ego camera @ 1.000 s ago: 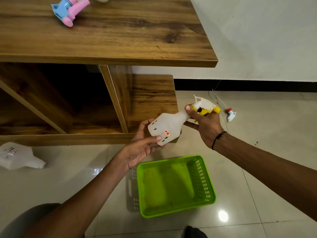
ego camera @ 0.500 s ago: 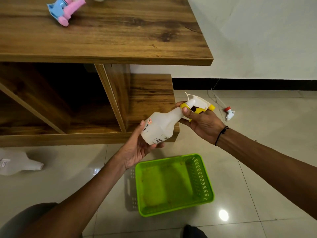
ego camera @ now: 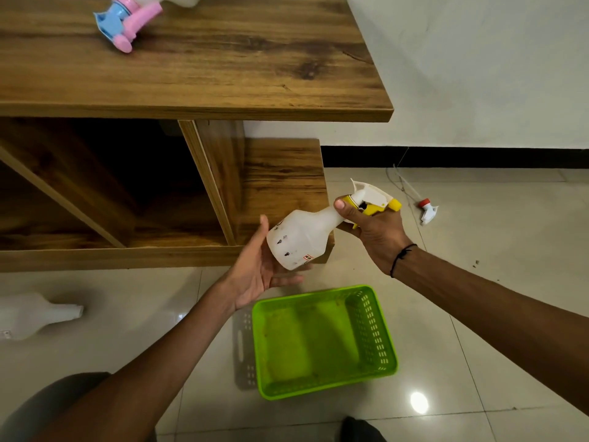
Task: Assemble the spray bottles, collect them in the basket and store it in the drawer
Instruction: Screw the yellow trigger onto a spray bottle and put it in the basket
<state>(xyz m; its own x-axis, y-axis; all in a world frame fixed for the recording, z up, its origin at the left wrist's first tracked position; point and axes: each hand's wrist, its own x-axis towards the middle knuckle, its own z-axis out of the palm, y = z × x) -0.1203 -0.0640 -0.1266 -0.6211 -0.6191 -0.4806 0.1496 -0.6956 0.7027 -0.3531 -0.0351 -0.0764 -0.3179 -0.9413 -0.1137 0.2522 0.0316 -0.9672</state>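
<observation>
Wooden surface (ego camera: 223,74): carries a pink-and-blue sprayer (ego camera: 126,22) near its far edge. 
Green basket (ego camera: 387,355): on the floor tiles, below both hands. 
White bottle (ego camera: 301,239): held tilted above the floor, yellow-and-white spray head (ego camera: 374,199) on its neck. 
Second bottle (ego camera: 35,314): lying on the floor, far left. 
Left hand (ego camera: 258,272): fingers straight, cupping the bottle's base. 
Right hand (ego camera: 373,237): curled around the neck below the spray head. 
Red-and-white sprayer (ego camera: 427,210): loose on the floor, right.
</observation>
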